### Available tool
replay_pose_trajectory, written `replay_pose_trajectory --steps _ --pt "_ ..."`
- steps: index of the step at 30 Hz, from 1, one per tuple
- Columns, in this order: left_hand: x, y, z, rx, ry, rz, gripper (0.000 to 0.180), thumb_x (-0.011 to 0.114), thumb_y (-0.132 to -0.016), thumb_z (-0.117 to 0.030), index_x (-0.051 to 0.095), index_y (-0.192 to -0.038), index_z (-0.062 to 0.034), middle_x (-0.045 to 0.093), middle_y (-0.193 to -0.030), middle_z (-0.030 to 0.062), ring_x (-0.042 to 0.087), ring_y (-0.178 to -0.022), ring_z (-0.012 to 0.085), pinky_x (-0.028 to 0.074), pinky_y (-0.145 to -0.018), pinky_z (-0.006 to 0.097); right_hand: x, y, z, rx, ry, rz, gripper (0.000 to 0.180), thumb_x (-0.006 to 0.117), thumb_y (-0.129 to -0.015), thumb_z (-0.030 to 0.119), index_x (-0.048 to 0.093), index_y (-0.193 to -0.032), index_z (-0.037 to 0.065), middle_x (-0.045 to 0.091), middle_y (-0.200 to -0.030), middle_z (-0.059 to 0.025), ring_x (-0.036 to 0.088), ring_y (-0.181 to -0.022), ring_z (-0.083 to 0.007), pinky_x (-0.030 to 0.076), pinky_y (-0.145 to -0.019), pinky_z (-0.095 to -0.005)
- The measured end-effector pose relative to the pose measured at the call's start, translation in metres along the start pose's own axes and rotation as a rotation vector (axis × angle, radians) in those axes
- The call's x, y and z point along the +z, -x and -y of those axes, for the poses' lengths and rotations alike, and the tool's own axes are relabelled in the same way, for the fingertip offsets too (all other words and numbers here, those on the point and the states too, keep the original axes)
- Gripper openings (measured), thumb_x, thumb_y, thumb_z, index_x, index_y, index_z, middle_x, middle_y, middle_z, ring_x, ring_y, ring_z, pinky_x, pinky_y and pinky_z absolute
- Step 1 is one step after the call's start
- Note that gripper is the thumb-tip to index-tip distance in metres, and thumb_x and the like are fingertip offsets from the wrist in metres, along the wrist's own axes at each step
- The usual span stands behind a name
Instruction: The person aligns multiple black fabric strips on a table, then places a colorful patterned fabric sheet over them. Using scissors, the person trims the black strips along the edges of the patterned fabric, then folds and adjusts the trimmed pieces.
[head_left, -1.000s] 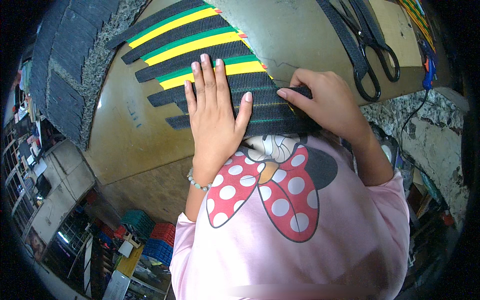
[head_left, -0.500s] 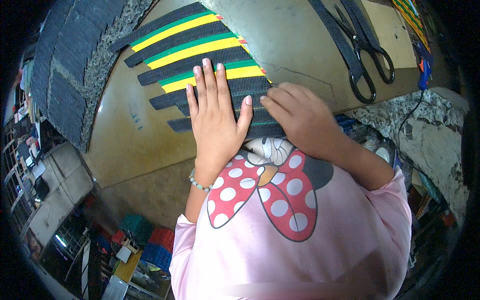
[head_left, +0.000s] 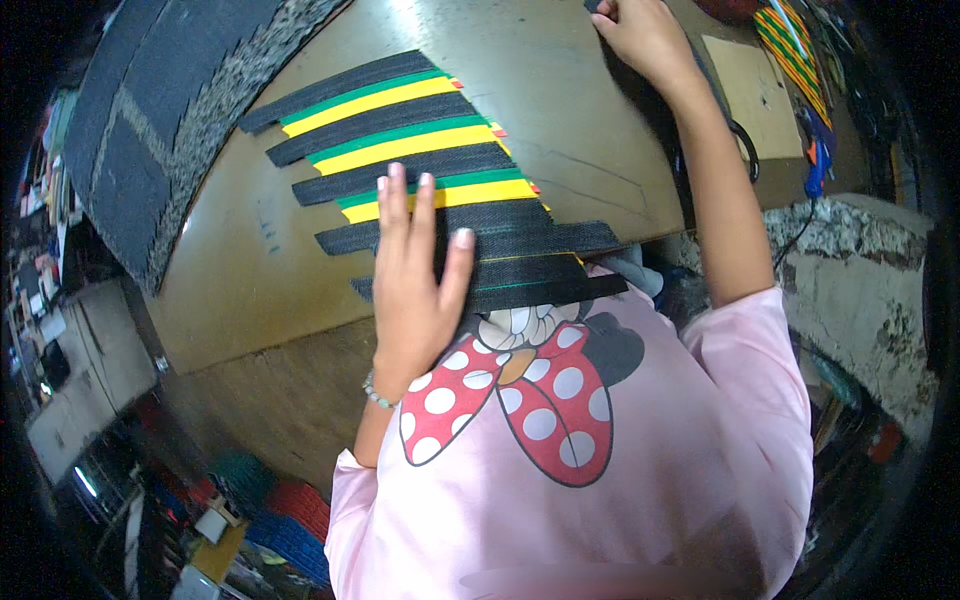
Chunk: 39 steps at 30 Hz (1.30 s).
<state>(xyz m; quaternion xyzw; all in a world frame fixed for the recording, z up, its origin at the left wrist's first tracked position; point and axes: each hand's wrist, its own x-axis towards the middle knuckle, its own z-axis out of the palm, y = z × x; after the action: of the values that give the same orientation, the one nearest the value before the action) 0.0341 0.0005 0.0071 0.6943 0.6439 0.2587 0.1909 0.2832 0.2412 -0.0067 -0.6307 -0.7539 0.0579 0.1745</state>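
- Black strips (head_left: 550,240), lying left to right, are partly covered by the spread left grip (head_left: 412,285).
- Farther forward-right, a dark piece (head_left: 592,5) is pinched by the right grip (head_left: 640,40).

So our left hand (head_left: 412,285) is lying flat, palm down, fingers pointing away from us and pretty close together, with the thumb stuck out to the right. Our left wrist (head_left: 398,362) is more or less straight and the left forearm (head_left: 376,432) sits tucked near our side. Our right arm (head_left: 732,215) is the stretched one, reaching way out front and angling inward a bit. Our right hand (head_left: 642,38) is at the top edge of view, fingers curled in, so we can't make out every finger.
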Motion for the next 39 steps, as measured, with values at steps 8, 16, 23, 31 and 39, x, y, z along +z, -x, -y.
replay_pose_trajectory --steps 8,16,23,31,39 --pt "-0.032 0.006 0.033 -0.136 0.100 -0.366 0.027 0.060 -0.094 -0.011 0.068 -0.118 -0.0015 0.057 -0.136 0.0188 0.052 -0.130 0.0344 0.040 -0.107 0.043 -0.004 0.002 0.007 0.033 -0.413 0.080 0.023 0.073 -0.075 0.011 0.064 -0.093 -0.001 0.064 -0.084 -0.0208 0.065 -0.091 -0.0357 0.051 -0.080 -0.0440" --pt "-0.029 -0.010 0.025 -0.187 0.420 -0.350 0.026 0.068 -0.090 -0.007 0.069 -0.115 -0.0022 0.069 -0.104 0.0095 0.062 -0.085 0.0104 0.047 -0.067 0.022 -0.028 0.050 0.052 -0.207 -0.616 0.493 0.030 0.073 -0.083 0.016 0.066 -0.103 -0.006 0.064 -0.082 -0.0066 0.059 -0.078 -0.0165 0.049 -0.075 -0.0309" --pt "-0.027 -0.011 0.016 -0.179 0.472 -0.200 0.013 0.075 -0.084 -0.010 0.071 -0.094 -0.0019 0.066 -0.082 0.0077 0.058 -0.069 0.0136 0.045 -0.058 0.026 -0.043 0.094 0.128 -0.273 -0.935 0.980 0.019 0.064 -0.095 0.013 0.064 -0.094 -0.006 0.062 -0.070 -0.0021 0.059 -0.059 -0.0095 0.048 -0.057 -0.0243" --pt "-0.046 -0.010 0.050 -0.250 0.354 -0.195 0.015 0.073 -0.086 -0.017 0.070 -0.086 -0.0026 0.066 -0.107 0.0067 0.055 -0.092 0.0211 0.045 -0.071 0.031 -0.016 0.081 0.164 -0.066 -0.928 1.119 0.024 0.065 -0.095 0.020 0.066 -0.090 -0.003 0.064 -0.070 -0.0029 0.059 -0.056 -0.0082 0.048 -0.052 -0.0226" --pt "-0.049 -0.010 0.072 -0.300 0.077 -0.313 0.015 0.076 -0.083 -0.018 0.072 -0.083 -0.0039 0.060 -0.122 0.0105 0.044 -0.116 0.0316 0.037 -0.101 0.041 -0.008 0.082 0.157 0.094 -0.813 1.050 0.034 0.068 -0.093 0.029 0.067 -0.084 -0.004 0.065 -0.065 -0.0041 0.061 -0.052 -0.0108 0.047 -0.049 -0.0244"
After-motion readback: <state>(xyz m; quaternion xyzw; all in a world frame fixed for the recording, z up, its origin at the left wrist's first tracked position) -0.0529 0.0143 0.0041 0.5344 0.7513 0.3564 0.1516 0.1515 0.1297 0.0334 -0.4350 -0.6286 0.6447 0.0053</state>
